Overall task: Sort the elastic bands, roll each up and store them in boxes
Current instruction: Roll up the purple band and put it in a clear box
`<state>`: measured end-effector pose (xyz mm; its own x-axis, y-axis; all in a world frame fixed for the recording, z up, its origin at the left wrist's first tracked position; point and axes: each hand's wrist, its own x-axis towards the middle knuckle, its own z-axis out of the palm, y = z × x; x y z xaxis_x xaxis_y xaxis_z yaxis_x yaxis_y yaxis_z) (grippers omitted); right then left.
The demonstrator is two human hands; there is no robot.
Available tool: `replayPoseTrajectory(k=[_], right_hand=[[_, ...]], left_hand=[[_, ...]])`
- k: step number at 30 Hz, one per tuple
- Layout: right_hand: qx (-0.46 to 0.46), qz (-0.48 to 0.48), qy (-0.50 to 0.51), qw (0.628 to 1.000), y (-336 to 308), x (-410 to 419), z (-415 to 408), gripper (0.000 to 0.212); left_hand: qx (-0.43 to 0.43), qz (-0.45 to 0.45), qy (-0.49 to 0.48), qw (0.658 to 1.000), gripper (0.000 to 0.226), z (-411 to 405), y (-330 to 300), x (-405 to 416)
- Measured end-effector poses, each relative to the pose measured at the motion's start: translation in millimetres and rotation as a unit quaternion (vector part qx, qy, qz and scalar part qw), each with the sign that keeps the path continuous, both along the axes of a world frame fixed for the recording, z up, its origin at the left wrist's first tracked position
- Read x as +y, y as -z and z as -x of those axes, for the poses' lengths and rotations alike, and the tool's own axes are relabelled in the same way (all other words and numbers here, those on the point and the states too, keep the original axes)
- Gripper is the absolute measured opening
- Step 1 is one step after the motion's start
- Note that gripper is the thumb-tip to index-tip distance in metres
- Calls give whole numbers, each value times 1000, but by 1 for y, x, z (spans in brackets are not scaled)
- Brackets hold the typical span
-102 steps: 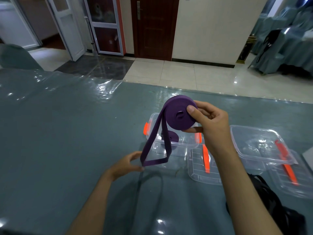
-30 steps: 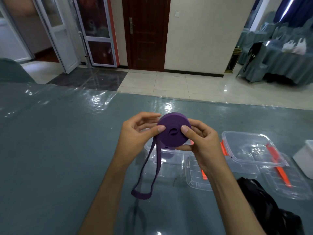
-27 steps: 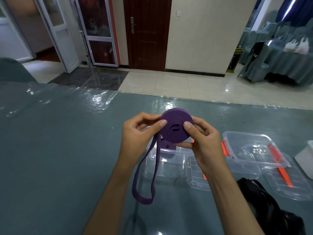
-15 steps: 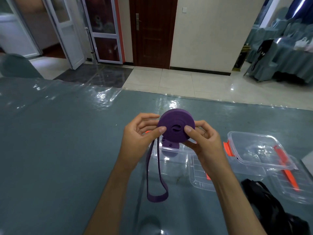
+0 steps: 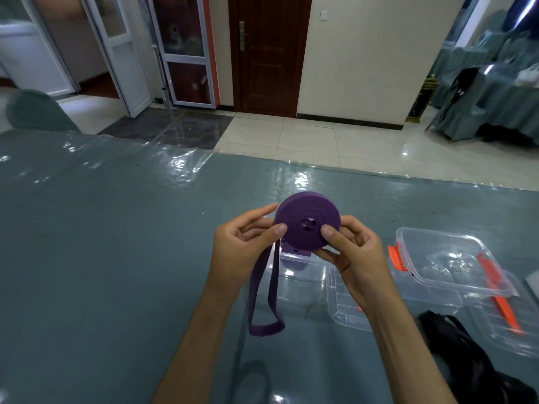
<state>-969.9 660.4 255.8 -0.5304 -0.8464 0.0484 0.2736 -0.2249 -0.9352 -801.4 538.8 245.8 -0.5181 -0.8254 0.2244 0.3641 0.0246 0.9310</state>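
A purple elastic band is wound into a flat roll (image 5: 303,220) held up above the table. My left hand (image 5: 242,243) pinches the roll's left edge, thumb on its face. My right hand (image 5: 353,255) grips its right side, thumb near the centre hole. The unrolled tail (image 5: 264,298) hangs in a loop below the left hand. Behind the hands stands a clear box (image 5: 294,266) with another purple roll inside, partly hidden.
A clear lid (image 5: 344,304) lies beside that box. To the right stands a second clear box (image 5: 449,258) with orange clips, next to another lid (image 5: 507,325). Black bands (image 5: 472,363) are piled at the lower right. The teal table (image 5: 102,243) is covered in plastic film.
The hanging tail has grown shorter as more band went onto the roll. My left hand came up from the loop's end to the roll itself.
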Motion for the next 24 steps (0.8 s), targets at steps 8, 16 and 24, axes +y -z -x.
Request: replayPoseTrajectory(k=[8, 16, 24], right_hand=[[82, -17, -12, 996, -3, 1, -1, 45], [18, -26, -44, 999, 8, -6, -4, 55], [219, -58, -75, 971, -26, -9, 23, 47]], left_hand=[[24, -29, -77, 996, 19, 4, 8, 7], [36, -24, 9, 999, 42, -2, 5, 6], [-39, 82, 16, 996, 39, -7, -6, -8]])
